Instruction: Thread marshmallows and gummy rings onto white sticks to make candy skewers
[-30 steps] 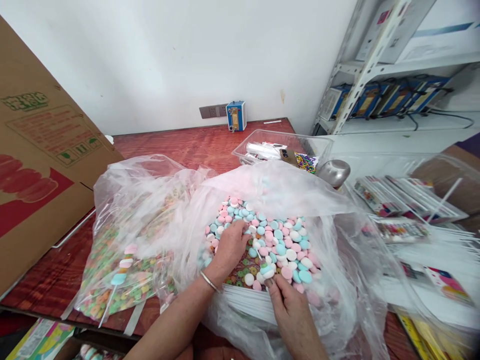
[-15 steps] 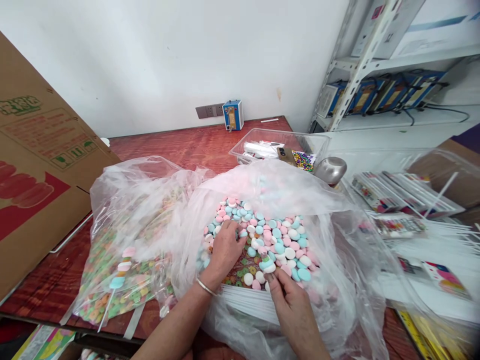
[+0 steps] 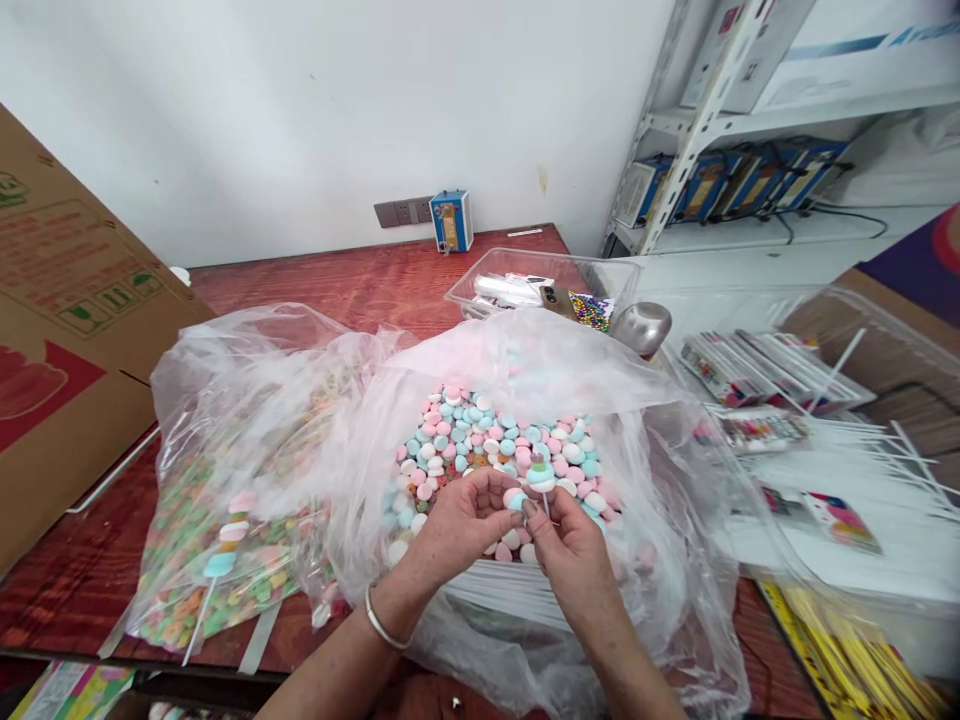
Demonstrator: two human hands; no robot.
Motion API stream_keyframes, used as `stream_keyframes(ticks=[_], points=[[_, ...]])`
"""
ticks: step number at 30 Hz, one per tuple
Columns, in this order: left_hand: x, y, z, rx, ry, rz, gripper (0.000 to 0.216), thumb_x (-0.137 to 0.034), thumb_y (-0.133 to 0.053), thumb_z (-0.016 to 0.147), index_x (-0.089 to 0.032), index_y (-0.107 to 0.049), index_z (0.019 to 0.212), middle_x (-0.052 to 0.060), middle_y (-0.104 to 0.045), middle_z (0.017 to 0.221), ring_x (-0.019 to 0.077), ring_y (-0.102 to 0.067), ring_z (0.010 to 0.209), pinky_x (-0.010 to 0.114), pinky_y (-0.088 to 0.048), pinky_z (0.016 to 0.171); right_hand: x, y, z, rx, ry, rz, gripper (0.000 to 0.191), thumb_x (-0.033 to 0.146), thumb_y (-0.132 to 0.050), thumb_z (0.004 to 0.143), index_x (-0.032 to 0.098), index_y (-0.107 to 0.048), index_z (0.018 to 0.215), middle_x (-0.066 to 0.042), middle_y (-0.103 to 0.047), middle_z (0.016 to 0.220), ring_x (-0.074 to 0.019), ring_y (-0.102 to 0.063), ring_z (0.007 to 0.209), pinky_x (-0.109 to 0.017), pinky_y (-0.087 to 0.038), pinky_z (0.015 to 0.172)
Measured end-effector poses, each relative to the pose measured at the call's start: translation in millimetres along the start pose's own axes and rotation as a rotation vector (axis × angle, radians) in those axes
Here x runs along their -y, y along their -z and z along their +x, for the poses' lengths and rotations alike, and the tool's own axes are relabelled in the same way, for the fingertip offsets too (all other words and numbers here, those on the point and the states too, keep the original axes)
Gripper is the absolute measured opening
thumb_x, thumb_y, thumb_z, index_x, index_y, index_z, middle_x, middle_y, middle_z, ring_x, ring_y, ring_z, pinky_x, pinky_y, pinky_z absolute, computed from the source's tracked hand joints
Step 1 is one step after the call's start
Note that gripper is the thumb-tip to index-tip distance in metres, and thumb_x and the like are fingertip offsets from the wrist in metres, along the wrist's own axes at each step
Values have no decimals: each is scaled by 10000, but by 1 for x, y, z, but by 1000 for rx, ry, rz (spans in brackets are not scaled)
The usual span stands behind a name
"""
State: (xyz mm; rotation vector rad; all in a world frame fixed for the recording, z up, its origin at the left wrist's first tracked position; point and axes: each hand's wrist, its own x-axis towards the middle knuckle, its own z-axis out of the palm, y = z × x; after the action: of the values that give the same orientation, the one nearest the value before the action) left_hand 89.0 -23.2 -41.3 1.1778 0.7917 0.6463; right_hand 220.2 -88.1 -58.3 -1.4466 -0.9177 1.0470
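My right hand (image 3: pixel 574 540) pinches a white stick that stands upright, with a stack of candies (image 3: pixel 540 474) in blue, white and green threaded at its top. Close beside it, my left hand (image 3: pixel 465 525) grips a pink-and-blue candy (image 3: pixel 514 498) between thumb and fingers. Both hands meet over an open clear plastic bag (image 3: pixel 480 345), where many pink, blue and white round candies (image 3: pixel 465 430) lie loose. Some small ring-shaped pieces show among them. White sticks (image 3: pixel 510 590) lie in a bundle at the bag's near side, partly behind my wrists.
On the left, a finished-looking candy skewer (image 3: pixel 225 545) rests on a bag of coloured rings (image 3: pixel 180 590), beside a cardboard box (image 3: pixel 75 290). Behind are a clear tub (image 3: pixel 480 270), a metal scoop (image 3: pixel 643 328) and a blue device (image 3: pixel 451 222). Packets and sticks (image 3: pixel 862 465) lie right.
My left hand has risen from the candy pile with a pink-and-blue candy and come beside my right hand. The right hand's stick now stands more upright. The view has shifted slightly.
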Motion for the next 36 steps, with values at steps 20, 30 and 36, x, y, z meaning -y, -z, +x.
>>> stream_keyframes(ticks=[20,30,36], points=[[-1,5,8,-298,-2,-158,371,-298,-818,656,-142,-639,941,29,-706,813,128,-663,722,267,-583,684,3,13,-40,295,-293,16,445,568,-421,920,166,-610,952,102,-341,462,-77,-242,390,-211,-160,371],[10,8,9,-188,-116,-11,203,-219,-698,778,-155,-661,967,48,-724,885,138,-677,799,243,-569,715,7,5,-41,244,-372,238,394,558,-489,898,174,-568,937,140,-300,398,-52,-124,351,-194,-139,332],[13,4,7,-208,-176,80,196,-164,-672,757,-161,-658,953,41,-707,904,143,-673,808,235,-546,705,14,-1,-40,213,-350,195,451,596,-477,892,160,-581,940,133,-309,402,-53,-169,348,-188,-153,337]])
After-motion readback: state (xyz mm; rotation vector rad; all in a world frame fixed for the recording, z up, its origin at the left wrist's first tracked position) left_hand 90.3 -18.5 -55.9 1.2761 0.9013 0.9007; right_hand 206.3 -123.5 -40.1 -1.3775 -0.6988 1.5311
